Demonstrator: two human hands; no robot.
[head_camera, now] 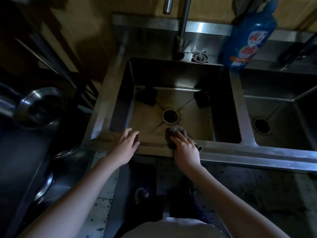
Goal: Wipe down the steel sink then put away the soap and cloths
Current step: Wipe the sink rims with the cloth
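On the near rim of the steel sink (109, 103), my left hand (126, 145) rests flat, fingers loosely apart, gripping nothing. Just right of it, my right hand (186, 150) presses a brown cloth (175, 132) against the basin's near edge, fingers clamped over it. The blue soap bottle (247, 36) stands at the far right corner.
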